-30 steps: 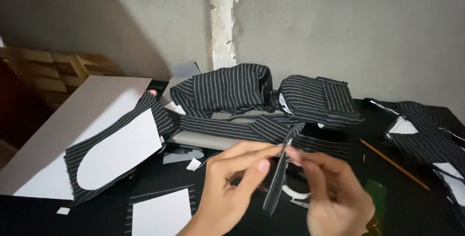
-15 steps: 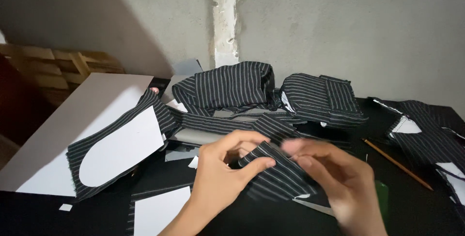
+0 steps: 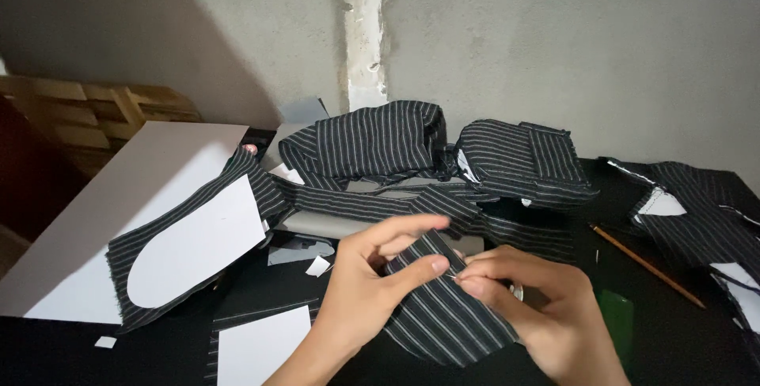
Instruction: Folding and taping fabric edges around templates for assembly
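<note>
Head view, looking down at a black work table [image 3: 673, 330] set against a grey concrete wall. The left hand [image 3: 372, 283] and the right hand [image 3: 530, 307] meet over a small piece of black pinstriped fabric [image 3: 439, 315], held just above the table near the bottom middle of the picture. The left thumb and forefinger are pinched narrow on the top edge of the piece, the other fingers lifted and spread behind it. The right hand's fingertips are pinched close together on the same edge, touching the left thumb, and a thin pale sliver shows between them; I cannot tell what it is. Behind the hands lies a heap of folded pinstriped pieces [image 3: 443, 156]. To the left, a striped piece carries a white rounded paper pattern [image 3: 198, 247], lying partly on a large white board [image 3: 119, 204]. Another white paper piece [image 3: 265, 346] lies by the left wrist, with small paper scraps near it. A pencil [image 3: 645, 266] lies to the right, a green object [image 3: 617, 319] just beside the right hand, and more striped pieces [image 3: 701, 224] at the far right.
</note>
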